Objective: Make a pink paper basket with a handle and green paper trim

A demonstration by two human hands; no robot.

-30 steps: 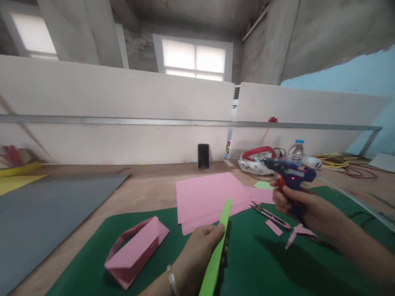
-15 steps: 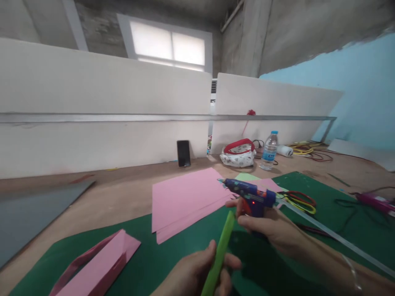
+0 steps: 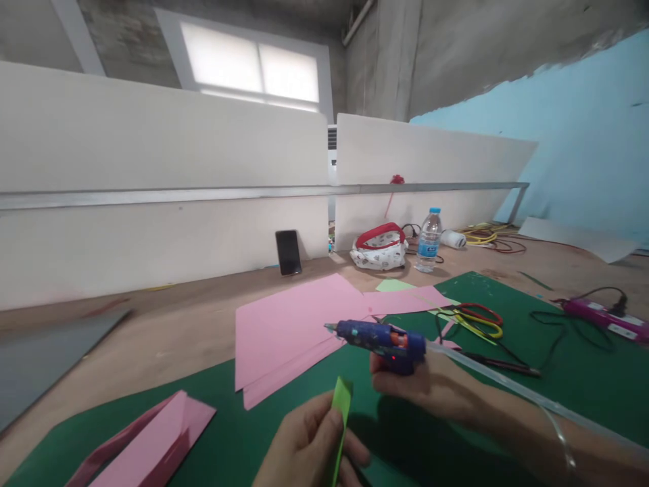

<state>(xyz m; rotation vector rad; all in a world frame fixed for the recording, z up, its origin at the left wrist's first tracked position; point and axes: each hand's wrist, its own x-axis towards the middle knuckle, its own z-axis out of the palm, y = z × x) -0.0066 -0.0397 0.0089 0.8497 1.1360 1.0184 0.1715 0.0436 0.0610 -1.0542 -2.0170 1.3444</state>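
Note:
My left hand point(image 3: 315, 439) pinches a folded strip of bright green paper point(image 3: 343, 400), its upper end standing above my thumb. The strip's lower part runs out of view at the bottom edge. My right hand point(image 3: 405, 382) is wrapped round the handle of a dark blue hot glue gun point(image 3: 378, 336), whose nozzle points left above the pink sheets. A small red light glows on the gun. From its back a long clear glue stick point(image 3: 487, 365) trails over my right forearm. Nozzle and green strip are apart.
Pink paper sheets point(image 3: 284, 331) lie on a green cutting mat point(image 3: 203, 406). A folded pink paper piece point(image 3: 152, 439) is at lower left. Scissors point(image 3: 481, 321), a purple power strip point(image 3: 603, 318) and cables lie right. A phone point(image 3: 289, 252), pouch point(image 3: 379, 249) and water bottle point(image 3: 428, 243) stand behind.
The glue gun has moved left and down, nearer my left hand. My left hand has turned the green strip, and its fingers now sit closer to the strip's upper end. The view has shifted right.

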